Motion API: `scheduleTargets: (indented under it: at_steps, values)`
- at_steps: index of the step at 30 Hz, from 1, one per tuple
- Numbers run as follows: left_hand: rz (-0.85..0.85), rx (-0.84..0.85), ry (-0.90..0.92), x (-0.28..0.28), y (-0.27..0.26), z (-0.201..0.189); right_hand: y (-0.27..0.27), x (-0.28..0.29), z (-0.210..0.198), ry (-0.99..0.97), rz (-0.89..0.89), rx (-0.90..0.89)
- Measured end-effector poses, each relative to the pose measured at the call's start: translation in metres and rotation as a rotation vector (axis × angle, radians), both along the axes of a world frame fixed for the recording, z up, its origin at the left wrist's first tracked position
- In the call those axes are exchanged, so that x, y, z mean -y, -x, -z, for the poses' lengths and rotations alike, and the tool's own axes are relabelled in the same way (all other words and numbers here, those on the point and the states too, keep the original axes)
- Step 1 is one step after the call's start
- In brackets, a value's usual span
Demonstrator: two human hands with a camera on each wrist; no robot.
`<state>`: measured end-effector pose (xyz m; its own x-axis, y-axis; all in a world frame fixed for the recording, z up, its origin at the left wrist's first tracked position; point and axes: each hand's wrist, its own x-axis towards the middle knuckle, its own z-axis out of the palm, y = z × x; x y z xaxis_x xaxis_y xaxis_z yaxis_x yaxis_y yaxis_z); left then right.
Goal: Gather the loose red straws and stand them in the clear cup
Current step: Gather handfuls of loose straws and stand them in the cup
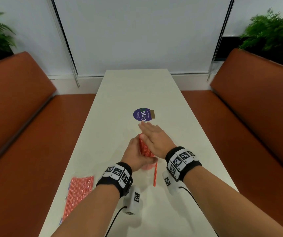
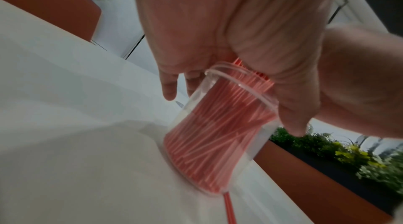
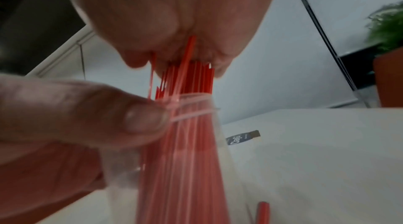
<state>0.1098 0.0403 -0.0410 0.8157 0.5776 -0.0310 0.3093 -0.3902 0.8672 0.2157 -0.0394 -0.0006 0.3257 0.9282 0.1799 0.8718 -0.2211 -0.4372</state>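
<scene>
The cup [image 2: 220, 134] stands on the white table [image 1: 120, 100], tilted in the left wrist view, and is packed with red straws [image 3: 187, 141] that rise past its rim – their tops press into the palm of the right hand [image 1: 154, 135], which lies flat over them with fingers straight and together. The left hand [image 1: 135, 154] grips the cup from the left side, thumb [image 3: 122, 115] curled against the rim and wall. One loose straw [image 1: 155, 175] lies flat on the table just beside the cup's base, on the near side, with one end touching or nearly touching the base. Further left, near the table's edge, lies a clear packet of straws [image 1: 76, 194], partly hidden under the left forearm – whether it is sealed I cannot tell. Beyond the hands sits a round purple sticker [image 1: 142, 114] with a small brown tab. Orange benches [image 1: 26, 108] run along both sides, with ferns [image 1: 274, 26] behind them
</scene>
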Motion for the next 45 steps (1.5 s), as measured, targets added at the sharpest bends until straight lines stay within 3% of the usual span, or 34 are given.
scheduleTargets:
  at_steps: [3, 4, 6, 8, 12, 15, 23, 31, 34, 37, 41, 45]
  values:
    - [-0.030, -0.048, -0.040, -0.002, 0.001, 0.000, 0.000, 0.011, 0.003, -0.351, 0.321, -0.267]
    - [-0.036, -0.052, -0.062, -0.002, 0.002, 0.001, -0.002, 0.014, 0.003, -0.326, 0.450, -0.277]
    - [-0.060, -0.063, -0.069, -0.003, 0.005, 0.001, -0.002, 0.021, 0.007, 0.031, 0.582, -0.244]
    - [-0.089, -0.055, -0.062, -0.002, 0.008, 0.000, 0.010, 0.027, 0.012, 0.416, 0.537, -0.165]
    - [-0.116, -0.043, -0.060, 0.002, 0.015, 0.000, 0.036, 0.027, 0.034, 0.644, 0.381, 0.078]
    - [-0.125, -0.041, -0.049, 0.004, 0.020, -0.001, 0.047, 0.023, 0.041, 0.640, 0.365, 0.150]
    - [-0.137, -0.131, 0.018, 0.008, 0.044, -0.004, 0.035, 0.040, 0.033, 0.575, 0.490, -0.054]
    - [-0.145, -0.134, 0.025, 0.017, 0.051, -0.008, 0.029, 0.061, 0.038, 0.651, 0.410, 0.109]
    - [-0.161, -0.120, 0.043, 0.017, 0.050, -0.013, 0.017, 0.065, 0.012, 0.477, 0.558, -0.015]
    - [-0.174, -0.120, 0.030, 0.018, 0.046, -0.015, 0.005, 0.057, -0.022, 0.097, 0.683, -0.179]
    - [-0.184, -0.083, -0.007, 0.020, 0.038, -0.014, 0.015, 0.043, -0.056, -0.557, 0.546, -0.343]
    - [-0.193, -0.026, -0.008, 0.020, 0.031, -0.012, 0.036, 0.023, -0.046, -0.708, 0.300, -0.442]
